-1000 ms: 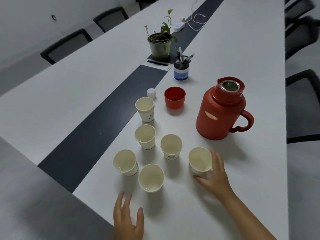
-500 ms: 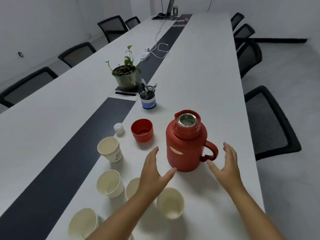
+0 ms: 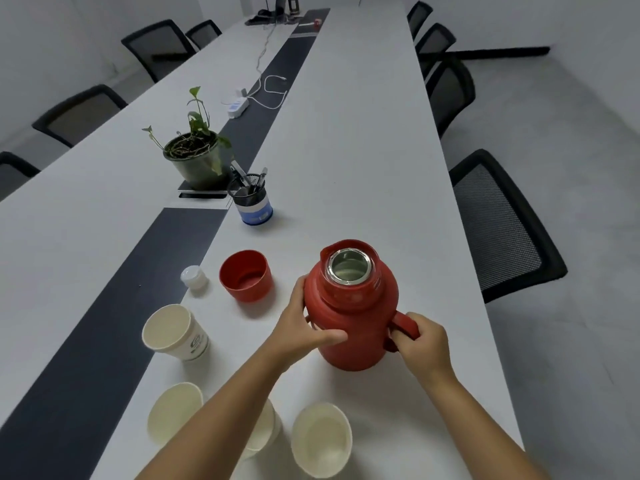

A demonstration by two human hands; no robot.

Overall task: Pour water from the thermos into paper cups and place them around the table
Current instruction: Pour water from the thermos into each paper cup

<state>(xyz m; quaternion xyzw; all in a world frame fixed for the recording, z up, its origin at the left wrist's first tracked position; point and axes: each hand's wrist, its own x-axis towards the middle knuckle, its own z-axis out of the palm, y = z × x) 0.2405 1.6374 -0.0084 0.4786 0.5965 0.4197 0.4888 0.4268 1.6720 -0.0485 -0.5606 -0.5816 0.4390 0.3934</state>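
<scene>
My right hand grips the handle of the red thermos — my left hand wraps its side. The thermos stands upright, lid off, near the tabletop's right edge. Four paper cups stand toward the near edge — a red cap sits left of the thermos.

Both hands on the open red thermos — paper cups nearby.
</scene>
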